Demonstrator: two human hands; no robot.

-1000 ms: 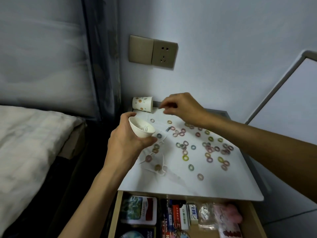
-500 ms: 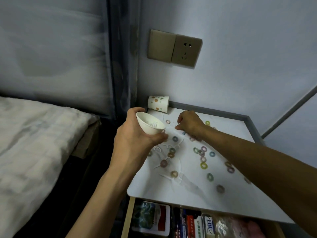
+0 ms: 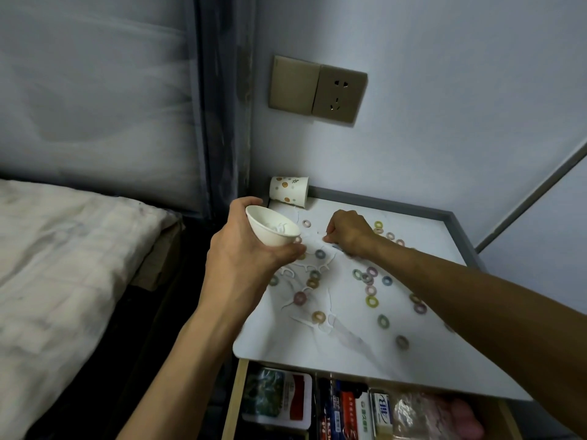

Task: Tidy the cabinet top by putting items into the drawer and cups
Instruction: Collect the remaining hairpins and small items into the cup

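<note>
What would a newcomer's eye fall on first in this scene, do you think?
Small coloured rings scattered across the white cabinet top stand out first. Next come the left hand holding a tilted white cup at the top's left edge, and the right hand reaching among the rings.
</note>
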